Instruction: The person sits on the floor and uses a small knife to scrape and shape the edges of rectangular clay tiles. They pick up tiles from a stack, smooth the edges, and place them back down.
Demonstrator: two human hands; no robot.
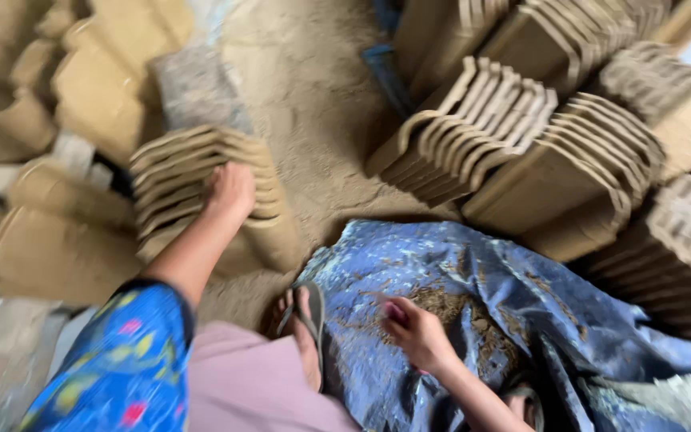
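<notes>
My left hand [230, 189] rests on top of a stack of tan clay tiles [177, 172] standing on edge at centre left, fingers curled over their upper edges. My right hand [414, 329] is lower, over a crumpled blue tarpaulin [481, 272] smeared with brown clay, and its fingers pinch something small and pinkish that I cannot make out. A blue floral sleeve [125, 360] covers my left arm. My foot in a dark sandal [305, 316] sits on the sandy ground between the two hands.
More rows of curved clay tiles [481, 128] lean on edge at the upper right and right. Blurred tan tile stacks [81, 88] fill the left side. Sandy floor [313, 96] runs up the middle. A grey slab [193, 84] lies behind the left stack.
</notes>
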